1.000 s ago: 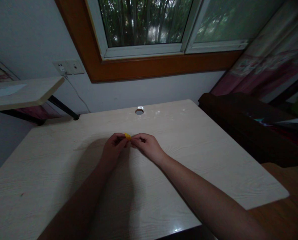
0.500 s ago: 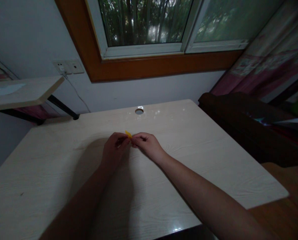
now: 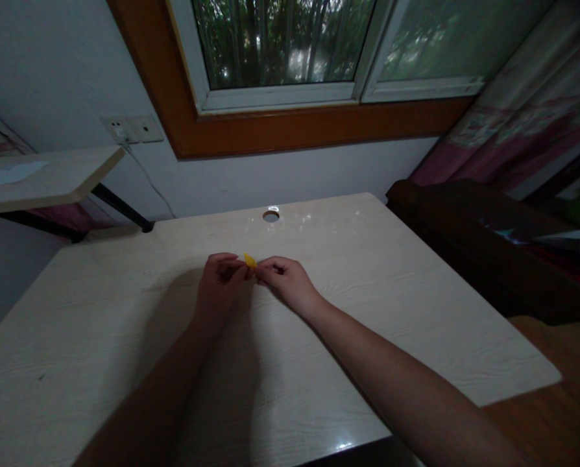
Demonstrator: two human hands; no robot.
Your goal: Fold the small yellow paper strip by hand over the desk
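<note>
A small, flat yellow piece (image 3: pixel 250 261), perhaps folded paper, is pinched between my two hands over the middle of the table (image 3: pixel 377 272). My left hand (image 3: pixel 219 279) grips its left side between thumb and fingertips, with the index finger arched higher. From the other side, my right hand (image 3: pixel 285 275) pinches its lower right edge, the fingers curled in. Fingertips cover the piece's lower part, so its full shape is hidden.
Behind the hands, a round cable hole (image 3: pixel 271 216) pierces the tabletop. A raised shelf (image 3: pixel 76 175) on black legs stands at the left. Dark brown furniture (image 3: pixel 465 253) adjoins the right side. A window (image 3: pixel 285 58) is above the far edge.
My left hand has shifted slightly left and its fingers have lifted and loosened a little. More of the yellow piece shows now. My right hand stays nearly still.
</note>
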